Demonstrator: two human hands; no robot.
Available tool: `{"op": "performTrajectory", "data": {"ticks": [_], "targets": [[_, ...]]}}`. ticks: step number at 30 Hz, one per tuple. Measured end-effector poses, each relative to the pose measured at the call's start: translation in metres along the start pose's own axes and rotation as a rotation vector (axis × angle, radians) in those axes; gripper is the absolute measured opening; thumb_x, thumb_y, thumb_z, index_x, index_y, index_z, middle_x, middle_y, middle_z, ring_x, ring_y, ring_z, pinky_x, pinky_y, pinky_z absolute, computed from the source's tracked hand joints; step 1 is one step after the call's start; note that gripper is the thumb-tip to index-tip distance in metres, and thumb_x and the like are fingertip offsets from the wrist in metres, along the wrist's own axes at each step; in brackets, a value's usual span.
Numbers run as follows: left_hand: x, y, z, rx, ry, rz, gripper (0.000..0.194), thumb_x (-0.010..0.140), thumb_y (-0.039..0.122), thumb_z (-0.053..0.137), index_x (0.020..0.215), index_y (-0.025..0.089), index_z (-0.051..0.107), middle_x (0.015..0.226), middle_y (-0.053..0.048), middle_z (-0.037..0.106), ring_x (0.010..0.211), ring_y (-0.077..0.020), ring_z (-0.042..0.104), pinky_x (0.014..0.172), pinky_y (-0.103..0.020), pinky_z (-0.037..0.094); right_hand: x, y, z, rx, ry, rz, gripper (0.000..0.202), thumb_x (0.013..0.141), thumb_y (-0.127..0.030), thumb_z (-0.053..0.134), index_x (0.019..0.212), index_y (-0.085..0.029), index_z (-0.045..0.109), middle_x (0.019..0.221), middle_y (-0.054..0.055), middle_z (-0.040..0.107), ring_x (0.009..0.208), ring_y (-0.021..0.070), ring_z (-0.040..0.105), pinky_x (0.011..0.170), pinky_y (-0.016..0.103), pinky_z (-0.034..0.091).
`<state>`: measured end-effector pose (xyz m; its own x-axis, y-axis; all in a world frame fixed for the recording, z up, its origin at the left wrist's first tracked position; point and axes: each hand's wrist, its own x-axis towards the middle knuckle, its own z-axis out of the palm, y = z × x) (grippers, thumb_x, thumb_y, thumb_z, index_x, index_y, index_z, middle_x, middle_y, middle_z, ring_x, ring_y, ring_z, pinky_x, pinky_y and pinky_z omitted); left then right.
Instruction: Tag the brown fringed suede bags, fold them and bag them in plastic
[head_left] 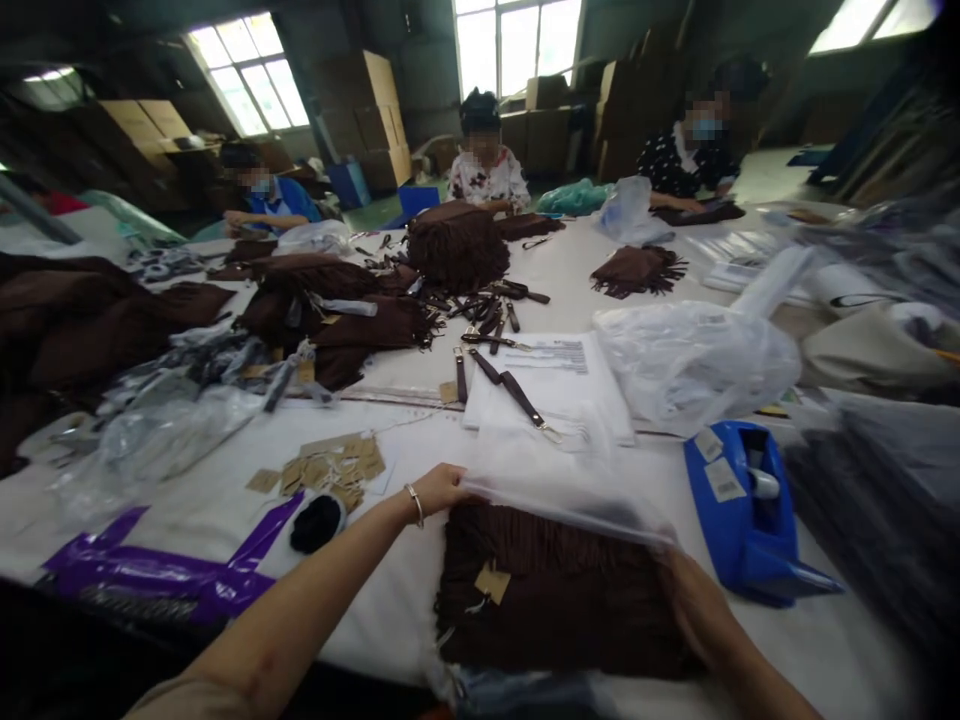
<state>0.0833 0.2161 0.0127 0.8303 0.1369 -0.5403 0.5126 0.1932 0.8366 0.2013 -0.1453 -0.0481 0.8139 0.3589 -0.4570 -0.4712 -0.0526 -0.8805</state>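
A folded dark brown fringed scarf (570, 610) lies flat at the table's front edge, with a small tan tag (493, 582) on it. Across its fringed far edge stretches a clear plastic bag (555, 480). My left hand (448, 486) pinches the bag's left corner, fingers closed. At the bag's right corner is my right hand (691, 590), closed on the plastic and lying along the scarf's right side; its fingers are partly hidden. Just beyond the bag, dark straps with metal clips (517, 395) rest on a stack of white plastic bags (577, 370).
A blue tape dispenser (739, 510) stands to the right. Tan tags (334, 470), a black round item (316, 524) and purple packaging (165, 580) lie left. Brown scarves (352, 320) and crumpled plastic (697, 360) lie farther back. Several people sit across the table.
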Motion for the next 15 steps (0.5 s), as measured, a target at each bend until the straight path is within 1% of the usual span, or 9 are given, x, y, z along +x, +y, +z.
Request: {"op": "performTrajectory", "data": {"ticks": [3, 5, 6, 7, 9, 12, 13, 15], "targets": [[-0.007, -0.006, -0.005, 0.022, 0.004, -0.043, 0.021, 0.054, 0.017, 0.076, 0.073, 0.009, 0.072, 0.061, 0.0, 0.068, 0.054, -0.0088, 0.051, 0.048, -0.016, 0.029, -0.007, -0.007, 0.002, -0.014, -0.076, 0.099, 0.054, 0.074, -0.058, 0.057, 0.113, -0.021, 0.06, 0.121, 0.002, 0.062, 0.126, 0.0218, 0.044, 0.112, 0.037, 0.028], [-0.011, -0.012, -0.005, -0.001, 0.032, -0.052, 0.019, 0.059, 0.02, 0.073, 0.074, 0.009, 0.072, 0.061, 0.0, 0.068, 0.048, -0.0071, 0.046, 0.044, -0.017, 0.024, -0.012, -0.014, 0.005, -0.067, -0.134, 0.106, 0.056, 0.076, -0.059, 0.053, 0.115, -0.02, 0.06, 0.121, 0.004, 0.062, 0.126, 0.0229, 0.044, 0.112, 0.038, 0.027], [-0.014, -0.016, -0.003, -0.023, 0.052, -0.048, 0.019, 0.062, 0.022, 0.071, 0.075, 0.009, 0.072, 0.061, -0.001, 0.068, 0.047, -0.007, 0.045, 0.043, -0.017, 0.024, -0.014, -0.017, 0.006, -0.103, -0.164, 0.107, 0.056, 0.077, -0.06, 0.051, 0.116, -0.019, 0.059, 0.121, 0.004, 0.061, 0.126, 0.0234, 0.044, 0.112, 0.039, 0.027], [-0.018, -0.019, -0.001, -0.048, 0.075, -0.042, 0.019, 0.065, 0.025, 0.069, 0.076, 0.009, 0.071, 0.062, -0.001, 0.068, 0.047, -0.0074, 0.046, 0.043, -0.017, 0.025, -0.015, -0.019, 0.007, -0.145, -0.194, 0.111, 0.056, 0.078, -0.059, 0.05, 0.117, -0.02, 0.059, 0.121, 0.004, 0.061, 0.125, 0.0237, 0.044, 0.112, 0.039, 0.027], [-0.027, -0.027, 0.006, -0.118, 0.135, -0.023, 0.022, 0.073, 0.031, 0.063, 0.079, 0.011, 0.071, 0.065, -0.003, 0.069, 0.051, -0.0097, 0.051, 0.047, -0.017, 0.034, -0.015, -0.024, 0.009, -0.234, -0.241, 0.133, 0.056, 0.08, -0.058, 0.048, 0.12, -0.021, 0.056, 0.121, 0.003, 0.061, 0.124, 0.0242, 0.046, 0.111, 0.04, 0.03], [-0.042, -0.037, 0.02, -0.266, 0.251, -0.013, 0.03, 0.081, 0.039, 0.054, 0.086, 0.013, 0.069, 0.074, -0.006, 0.071, 0.065, -0.0157, 0.062, 0.064, -0.023, 0.048, -0.014, -0.03, 0.013, -0.39, -0.246, 0.137, 0.059, 0.079, -0.059, 0.046, 0.123, -0.02, 0.054, 0.12, 0.004, 0.062, 0.12, 0.0256, 0.05, 0.11, 0.042, 0.032], [-0.046, -0.04, 0.025, -0.321, 0.296, -0.012, 0.031, 0.083, 0.039, 0.052, 0.09, 0.012, 0.068, 0.076, -0.007, 0.071, 0.07, -0.0175, 0.064, 0.068, -0.026, 0.05, -0.013, -0.031, 0.014, -0.451, -0.238, 0.117, 0.061, 0.078, -0.061, 0.046, 0.122, -0.019, 0.055, 0.119, 0.005, 0.062, 0.12, 0.0264, 0.05, 0.11, 0.042, 0.031], [-0.055, -0.048, 0.037, -0.464, 0.404, -0.019, 0.03, 0.082, 0.034, 0.054, 0.095, 0.009, 0.065, 0.079, -0.01, 0.071, 0.074, -0.0202, 0.066, 0.073, -0.03, 0.052, -0.013, -0.034, 0.018, -0.558, -0.232, 0.072, 0.063, 0.077, -0.063, 0.046, 0.121, -0.018, 0.056, 0.118, 0.005, 0.063, 0.12, 0.0274, 0.05, 0.111, 0.042, 0.03]]}}
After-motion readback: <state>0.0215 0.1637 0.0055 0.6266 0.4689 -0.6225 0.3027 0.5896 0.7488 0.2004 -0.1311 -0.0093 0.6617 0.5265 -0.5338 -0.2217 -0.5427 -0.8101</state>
